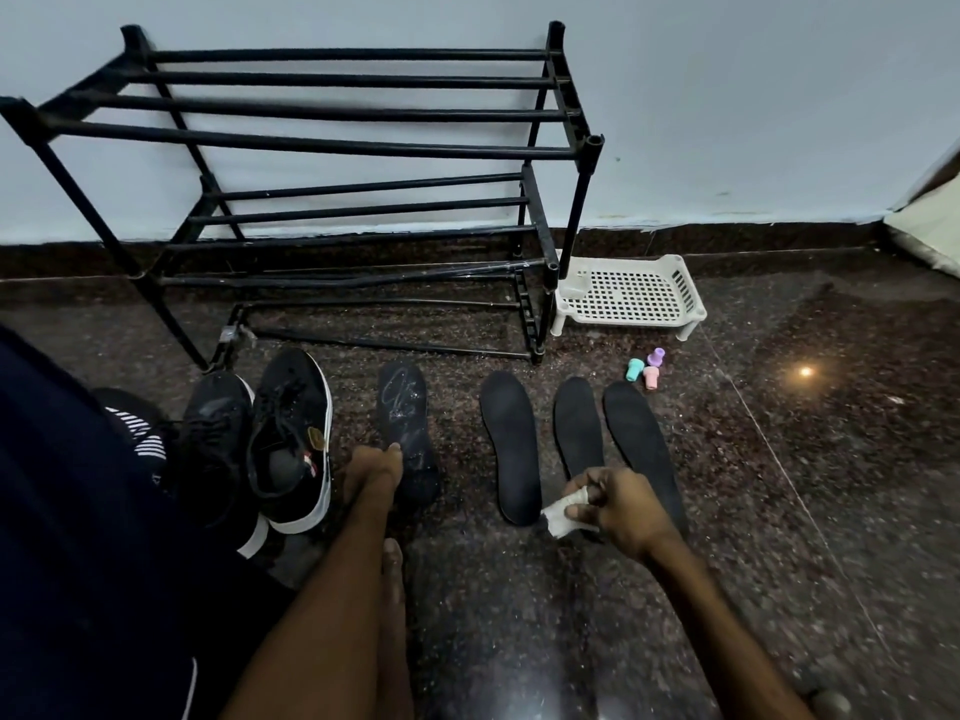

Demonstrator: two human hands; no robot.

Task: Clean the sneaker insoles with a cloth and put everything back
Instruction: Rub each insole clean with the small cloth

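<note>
Several dark insoles lie in a row on the granite floor. The leftmost insole [406,433] shows pale scuff marks, and my left hand [375,472] rests its fingertips on its near left edge. To its right lie a second insole [511,449], a third insole [577,426] and a fourth insole [641,444]. My right hand [621,506] is closed around a small white cloth [561,517] over the heel of the third insole. Two black sneakers [291,439] stand at the left, with another shoe [213,449] beside them.
A black tubular shoe rack [332,148] stands against the pale wall. A white perforated plastic tray [631,296] sits to its right, with three small pastel plastic pieces [647,366] in front of it. My bare foot [392,605] stretches along the floor between my arms.
</note>
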